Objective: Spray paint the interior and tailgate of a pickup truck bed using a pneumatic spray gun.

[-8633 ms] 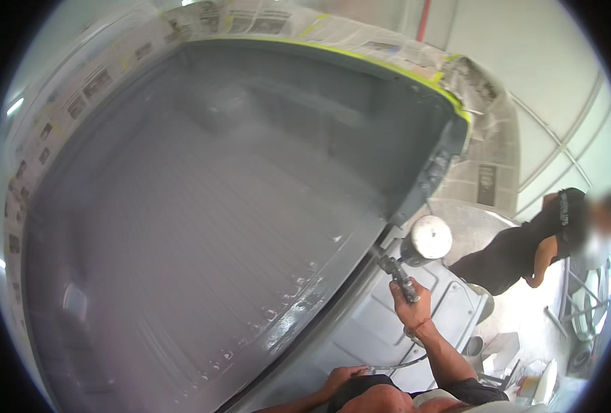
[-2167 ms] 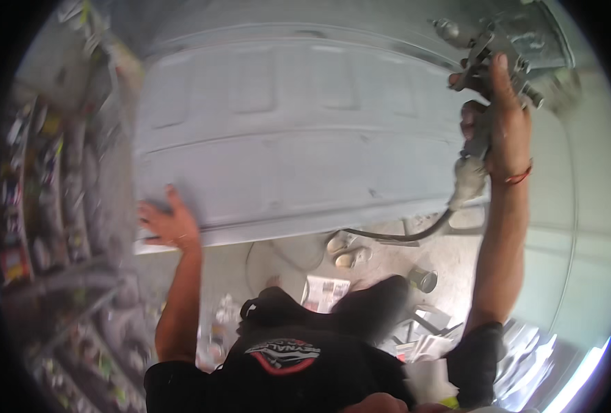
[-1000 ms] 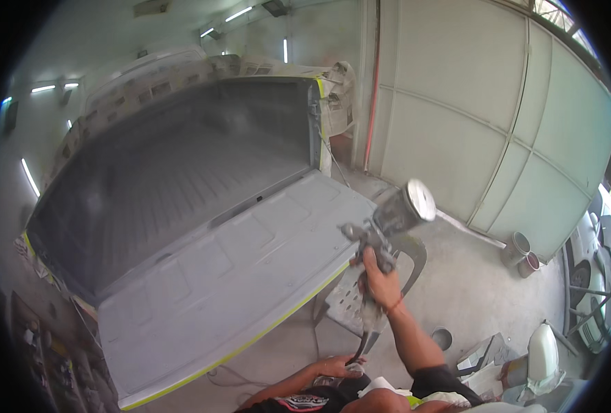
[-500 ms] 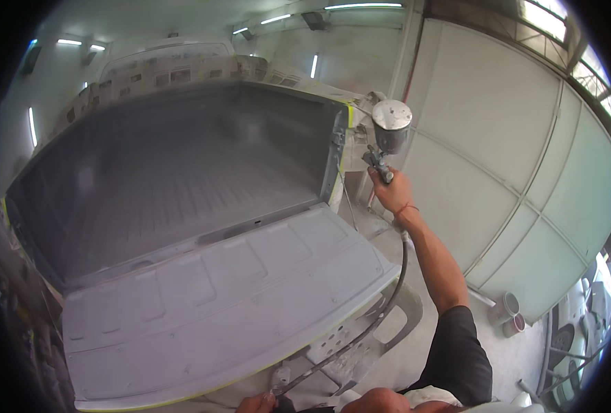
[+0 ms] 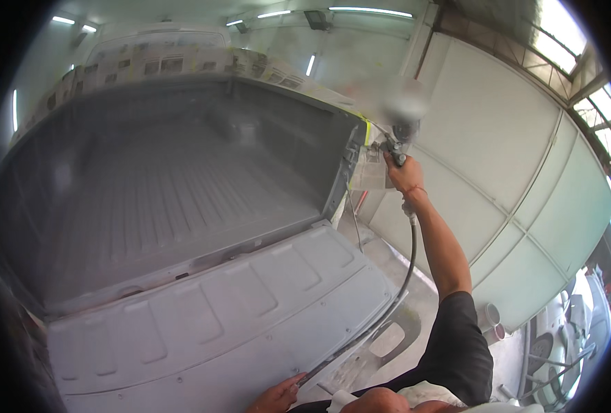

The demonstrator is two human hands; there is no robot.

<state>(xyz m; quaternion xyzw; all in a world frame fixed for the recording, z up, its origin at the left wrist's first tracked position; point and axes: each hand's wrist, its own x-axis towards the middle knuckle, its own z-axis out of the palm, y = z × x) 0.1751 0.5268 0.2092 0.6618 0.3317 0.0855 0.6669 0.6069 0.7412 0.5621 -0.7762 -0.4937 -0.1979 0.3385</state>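
Note:
My right hand (image 5: 406, 173) is closed round the handle of a spray gun (image 5: 394, 149), arm stretched out to the upper right. The gun stands at the right rear corner of a pickup truck bed (image 5: 154, 186), which is coated dark grey. A pale blur hides most of the gun's top cup (image 5: 403, 110). From below the gun an air hose (image 5: 411, 255) curves down and across to my left hand (image 5: 278, 395), whose fingers are closed on it at the bottom edge. Between bed and hands lies the lowered tailgate (image 5: 202, 320), light grey with raised panels.
Printed masking paper (image 5: 171, 63) edged with yellow tape covers the truck beyond the bed. A pale panelled wall (image 5: 491, 144) stands on the right. Buckets (image 5: 489, 316), a metal frame (image 5: 560, 375) and a car (image 5: 543, 344) are at lower right. The bumper (image 5: 395, 344) sits below the tailgate.
My right hand and the gun have shifted slightly right. A blur now covers the cup, which showed sharply before. My left hand has moved up and right with the hose, and the view has tilted.

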